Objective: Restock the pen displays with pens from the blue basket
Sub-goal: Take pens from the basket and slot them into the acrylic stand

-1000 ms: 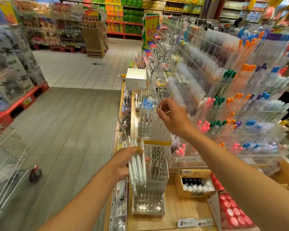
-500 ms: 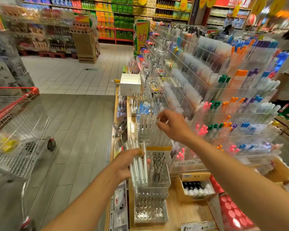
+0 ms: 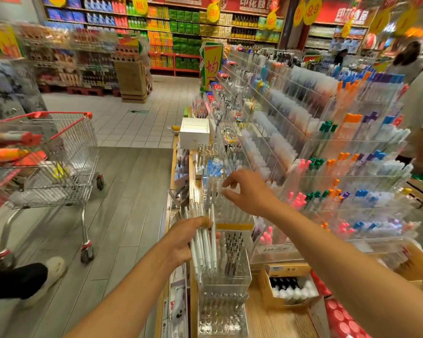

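Presently, as seen from the head camera:
Left hand (image 3: 181,242): clenched around a bundle of white pens (image 3: 204,245), held upright with tips down, just beside the clear pen display (image 3: 226,272) at the counter's near edge.
Right hand (image 3: 248,193): fingers loosely spread and bent, hovering above the upper pen compartment (image 3: 230,206); a thin clear pen may sit at the fingertips, but blur prevents telling.
Clear pen display: tiered acrylic boxes; the middle tier holds dark-tipped pens, the lowest tier shows rows of round sockets.
Blue basket: not visible here.
Wall of pens (image 3: 340,154): sloped acrylic racks to the right, with caps in pink, green, orange, blue and purple.
Cardboard box (image 3: 288,286): on the wooden counter, right of the display, holding black and white items.
Shopping trolley (image 3: 56,162): in the aisle to the left, red-trimmed.
White box (image 3: 194,132): farther along the counter.
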The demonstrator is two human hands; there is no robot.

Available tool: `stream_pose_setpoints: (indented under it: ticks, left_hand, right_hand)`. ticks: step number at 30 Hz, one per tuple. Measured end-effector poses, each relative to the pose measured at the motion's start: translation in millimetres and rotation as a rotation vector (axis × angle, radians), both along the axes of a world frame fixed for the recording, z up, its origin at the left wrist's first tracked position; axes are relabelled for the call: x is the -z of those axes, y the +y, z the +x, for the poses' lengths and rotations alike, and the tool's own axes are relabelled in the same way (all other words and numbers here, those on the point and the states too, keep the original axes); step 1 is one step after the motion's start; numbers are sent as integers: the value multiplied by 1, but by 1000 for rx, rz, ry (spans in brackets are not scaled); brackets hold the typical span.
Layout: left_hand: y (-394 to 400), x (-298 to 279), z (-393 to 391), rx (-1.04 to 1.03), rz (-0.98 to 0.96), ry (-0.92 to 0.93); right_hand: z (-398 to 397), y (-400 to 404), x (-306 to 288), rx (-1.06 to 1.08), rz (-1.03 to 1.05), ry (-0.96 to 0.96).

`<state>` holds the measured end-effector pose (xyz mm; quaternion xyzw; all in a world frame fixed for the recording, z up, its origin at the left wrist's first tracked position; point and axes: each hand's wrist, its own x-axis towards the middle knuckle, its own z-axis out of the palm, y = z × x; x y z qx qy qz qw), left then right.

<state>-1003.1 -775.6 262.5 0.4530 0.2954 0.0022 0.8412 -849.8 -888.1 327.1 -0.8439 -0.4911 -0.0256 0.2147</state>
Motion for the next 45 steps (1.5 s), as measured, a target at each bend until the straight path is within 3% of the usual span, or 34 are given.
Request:
stream_pose_setpoints:
  ticks: [4, 8, 11, 14, 17, 24, 31, 38, 45]
  left_hand:
    - [-3, -7, 2, 23, 7, -50]
    - [-7, -14, 8, 14, -1, -69]
    - [-6, -15, 12, -20, -79, -67]
    - [1, -4, 14, -113, -132, -5]
    - [7, 8, 12, -160, -171, 48]
    - [11, 22, 10, -146, -209, 93]
    - [14, 23, 13, -166, -192, 73]
    - [13, 19, 13, -156, -167, 94]
    - [8, 2, 8, -43, -119, 62]
  right_hand:
    - [-16, 2, -4, -101, -148, 357]
    - [-16, 2, -4, -74, -1, 639]
    - [-2, 1, -16, -31, 83, 723]
    - [16, 4, -33, 28, 257, 650]
    - [27, 13, -41, 65, 349, 434]
    - [29, 28, -19, 42, 209, 191]
    - [31, 32, -15, 51, 164, 197]
    - [30, 38, -2, 49, -100, 109]
    - [25, 47, -5, 86, -179, 42]
